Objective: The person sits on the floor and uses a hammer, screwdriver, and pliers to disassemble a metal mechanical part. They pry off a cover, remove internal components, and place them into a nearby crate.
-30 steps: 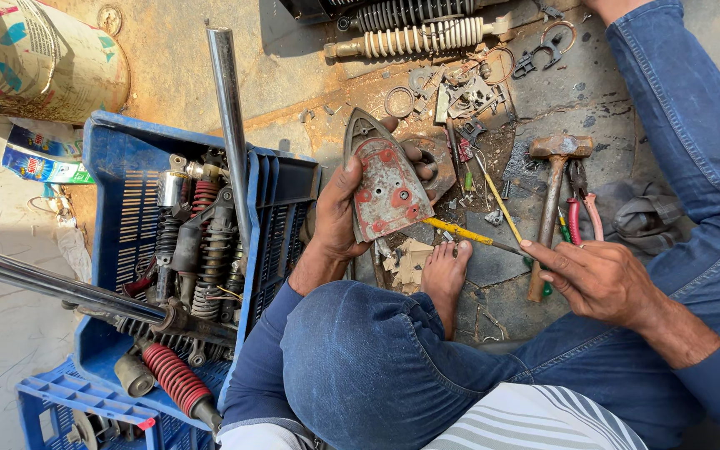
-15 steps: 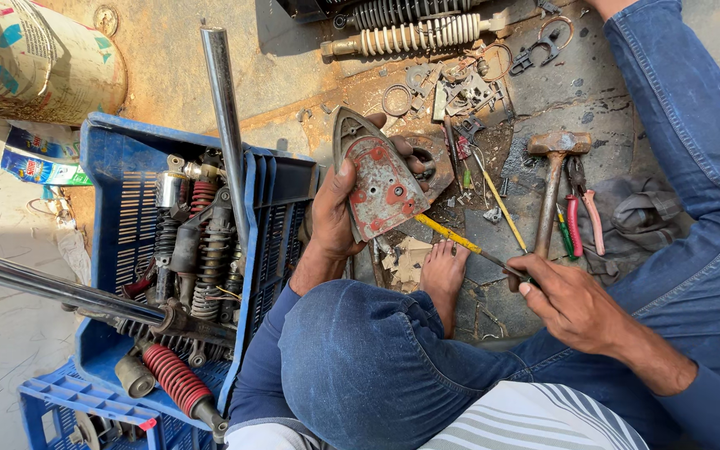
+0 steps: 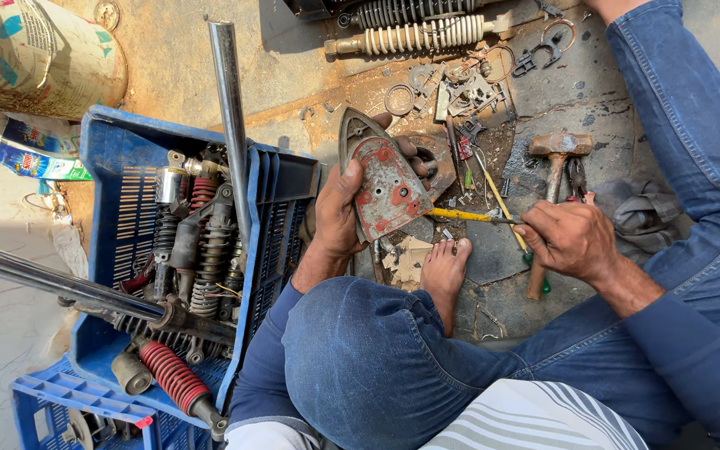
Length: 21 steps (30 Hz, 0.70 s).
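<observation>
The left hand (image 3: 339, 212) gripped a rusty iron plate (image 3: 387, 179). The right hand (image 3: 568, 237) closed around a yellow screwdriver (image 3: 460, 215). A blue-green packet (image 3: 39, 150) lay beside the blue crate's (image 3: 281, 179) far-left corner.

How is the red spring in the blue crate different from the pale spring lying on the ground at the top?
The red spring is bright red; the pale spring is cream-white. The red spring sits in the blue crate among other parts; the pale spring lies loose on the ground. The red spring points slantwise; the pale spring lies almost level across the picture. Both are coil springs wound round a metal rod.
</observation>
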Available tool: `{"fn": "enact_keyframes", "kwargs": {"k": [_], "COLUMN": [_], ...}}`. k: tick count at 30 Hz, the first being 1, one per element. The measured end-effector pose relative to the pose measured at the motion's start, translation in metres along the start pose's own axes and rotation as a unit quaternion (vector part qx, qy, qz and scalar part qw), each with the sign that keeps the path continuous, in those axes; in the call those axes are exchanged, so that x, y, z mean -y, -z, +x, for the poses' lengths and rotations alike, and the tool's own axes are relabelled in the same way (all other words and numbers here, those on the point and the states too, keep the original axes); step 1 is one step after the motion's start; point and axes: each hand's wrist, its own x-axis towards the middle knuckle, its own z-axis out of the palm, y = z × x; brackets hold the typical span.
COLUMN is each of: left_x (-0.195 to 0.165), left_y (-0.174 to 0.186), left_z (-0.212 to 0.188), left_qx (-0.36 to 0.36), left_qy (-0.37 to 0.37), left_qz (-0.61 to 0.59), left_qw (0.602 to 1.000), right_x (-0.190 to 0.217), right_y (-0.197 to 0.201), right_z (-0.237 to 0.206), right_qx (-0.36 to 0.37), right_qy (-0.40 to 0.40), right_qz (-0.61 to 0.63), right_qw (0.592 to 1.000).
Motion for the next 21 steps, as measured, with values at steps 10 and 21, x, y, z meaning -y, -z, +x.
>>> {"fn": "enact_keyframes", "kwargs": {"k": [10, 21], "left_x": [0.003, 0.018], "left_y": [0.007, 0.016], "left_z": [0.002, -0.006], "left_qx": [-0.014, -0.022], "left_qy": [0.095, 0.134], "left_qz": [-0.008, -0.061], "left_qw": [0.995, 0.989], "right_x": [-0.014, 0.025], "right_y": [0.015, 0.021], "right_z": [0.015, -0.008], "right_qx": [0.076, 0.194], "right_qy": [-0.006, -0.12], "right_qz": [0.03, 0.067], "right_qw": [0.997, 0.971]}}
